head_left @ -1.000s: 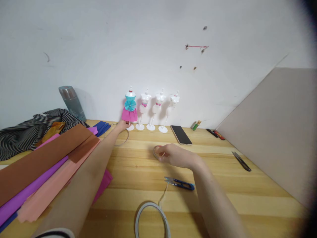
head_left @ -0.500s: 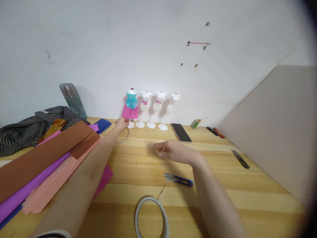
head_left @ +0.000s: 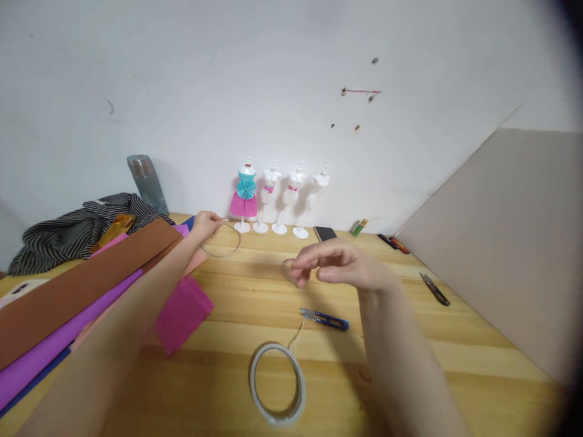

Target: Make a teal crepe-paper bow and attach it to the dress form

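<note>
My left hand (head_left: pixel 207 224) reaches to the back left of the table, its fingers pinched on the pale end of a thin grey cord (head_left: pixel 228 255) that lies in a loop. Just right of it stands a small white dress form (head_left: pixel 246 188) in a turquoise top with a pleated rosette and a pink skirt. My right hand (head_left: pixel 339 264) hovers over the middle of the table, fingers apart, holding nothing I can see. Partly hidden behind its fingertips is a small thin ring (head_left: pixel 286 270). Blue thread snips (head_left: pixel 325 318) and a grey-white tape roll (head_left: pixel 277 419) lie nearer me.
Several white dress forms (head_left: pixel 296 182) stand along the wall. Strips of brown paper (head_left: pixel 82 285) and pink paper (head_left: pixel 184 312) cover the left, near a striped cloth (head_left: pixel 77 230) and a flask (head_left: pixel 148 182). A phone (head_left: pixel 325 233) and black snips (head_left: pixel 435 289) lie right.
My left hand has moved left, away from the dressed form's base. My right hand's fingers have spread and come away from the small ring. The view has shifted slightly.
</note>
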{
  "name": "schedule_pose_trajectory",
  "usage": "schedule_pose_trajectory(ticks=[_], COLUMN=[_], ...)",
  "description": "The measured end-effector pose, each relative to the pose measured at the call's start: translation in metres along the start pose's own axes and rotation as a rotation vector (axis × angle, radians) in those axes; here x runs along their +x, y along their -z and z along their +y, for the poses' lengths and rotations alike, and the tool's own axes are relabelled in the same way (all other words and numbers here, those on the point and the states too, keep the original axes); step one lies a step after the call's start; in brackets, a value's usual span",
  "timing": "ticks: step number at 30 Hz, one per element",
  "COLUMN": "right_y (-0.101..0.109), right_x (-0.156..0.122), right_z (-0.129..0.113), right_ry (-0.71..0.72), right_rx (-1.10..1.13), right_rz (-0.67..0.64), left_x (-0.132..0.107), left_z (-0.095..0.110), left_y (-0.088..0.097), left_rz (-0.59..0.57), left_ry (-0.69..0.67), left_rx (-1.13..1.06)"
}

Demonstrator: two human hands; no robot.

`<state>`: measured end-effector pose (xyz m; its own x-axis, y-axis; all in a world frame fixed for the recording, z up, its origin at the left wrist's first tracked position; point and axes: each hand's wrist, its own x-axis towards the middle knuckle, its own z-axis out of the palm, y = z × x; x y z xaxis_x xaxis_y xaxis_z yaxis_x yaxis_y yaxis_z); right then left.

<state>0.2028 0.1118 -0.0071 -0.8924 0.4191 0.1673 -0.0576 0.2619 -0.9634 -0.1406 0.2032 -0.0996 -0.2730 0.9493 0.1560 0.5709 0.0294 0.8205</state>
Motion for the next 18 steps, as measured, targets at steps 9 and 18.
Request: schedule_pose_trajectory(ticks=[9,18], right_y=[0.023,-0.023], right_x=[-0.029,-0.049], right_z=[-0.073,-0.022], right_ry=[0.336,-0.350], right_rx=[-0.032,-0.461], right_rz=[-0.197,0.034], left_x=[-0.108,-0.195], left_z=[0.104,0.112], left_y=[-0.015,-0.029], left_rz=[-0.264,-0.508], left_ry=[-0.325,-0.539], left_rx=[-0.031,0.237])
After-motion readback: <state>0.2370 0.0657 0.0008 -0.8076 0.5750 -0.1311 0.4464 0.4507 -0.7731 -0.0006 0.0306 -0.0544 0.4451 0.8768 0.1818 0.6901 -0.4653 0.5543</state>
